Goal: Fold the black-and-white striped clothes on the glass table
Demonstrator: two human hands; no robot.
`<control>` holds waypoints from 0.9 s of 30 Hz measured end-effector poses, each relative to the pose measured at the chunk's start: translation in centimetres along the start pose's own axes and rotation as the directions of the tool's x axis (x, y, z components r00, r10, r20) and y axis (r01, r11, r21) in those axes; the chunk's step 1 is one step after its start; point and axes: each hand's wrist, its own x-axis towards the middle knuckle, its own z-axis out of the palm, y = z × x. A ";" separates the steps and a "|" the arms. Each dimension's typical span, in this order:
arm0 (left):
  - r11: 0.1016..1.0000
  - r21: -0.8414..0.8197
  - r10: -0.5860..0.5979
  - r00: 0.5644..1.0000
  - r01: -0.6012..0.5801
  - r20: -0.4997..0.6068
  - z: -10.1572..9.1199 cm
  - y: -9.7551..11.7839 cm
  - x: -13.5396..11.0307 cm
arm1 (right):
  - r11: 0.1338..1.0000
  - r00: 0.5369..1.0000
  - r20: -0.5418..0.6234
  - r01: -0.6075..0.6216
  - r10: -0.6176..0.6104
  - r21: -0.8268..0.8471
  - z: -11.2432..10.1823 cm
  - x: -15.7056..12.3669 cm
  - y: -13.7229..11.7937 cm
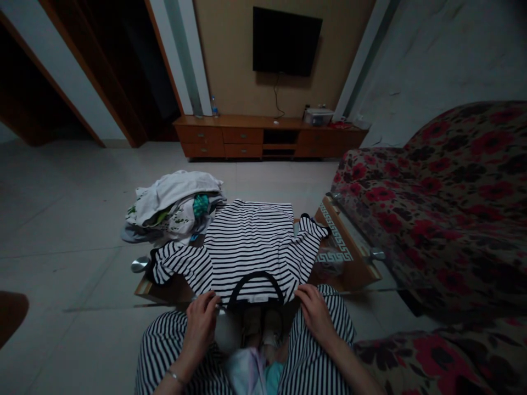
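The shirt (247,247) lies on the low table (349,241); clothes pile (173,208) to its left; sofa (432,208) to its right; cabinet (267,137) behind; television (287,41) on the wall above.

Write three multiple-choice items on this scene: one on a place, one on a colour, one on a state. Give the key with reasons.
1. Where is the clothes pile relative to the striped shirt?
A. On the sofa
B. Beside it, on the person's left
C. On the cabinet

2. What colours are the shirt's stripes?
A. Black and white
B. Red and green
C. Blue and yellow

3. How do the left hand and right hand stand?
A. Both are inside the pile
B. Both are raised clear of the shirt
C. Both are at the shirt's near edge

Key:
1. B: the pile lies against the shirt's left side.
2. A: dark bands alternate with white.
3. C: each hand meets the edge, one on either side of the collar.
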 end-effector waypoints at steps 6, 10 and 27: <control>0.999 0.031 0.018 1.000 -0.018 -0.007 -0.2 -0.8 0.9 | 0.994 0.993 0.108 0.058 -0.048 -0.089 0.0 2.0 1.1; 0.999 -0.021 0.030 1.000 -0.030 0.005 -0.7 -1.5 0.6 | 0.996 0.985 0.172 0.003 0.013 -0.090 -0.2 1.8 1.5; 0.932 -0.360 -0.008 0.993 -0.034 -0.115 -24.0 1.6 20.8 | 0.884 0.999 -0.029 -0.014 0.031 0.467 -27.0 20.4 -6.0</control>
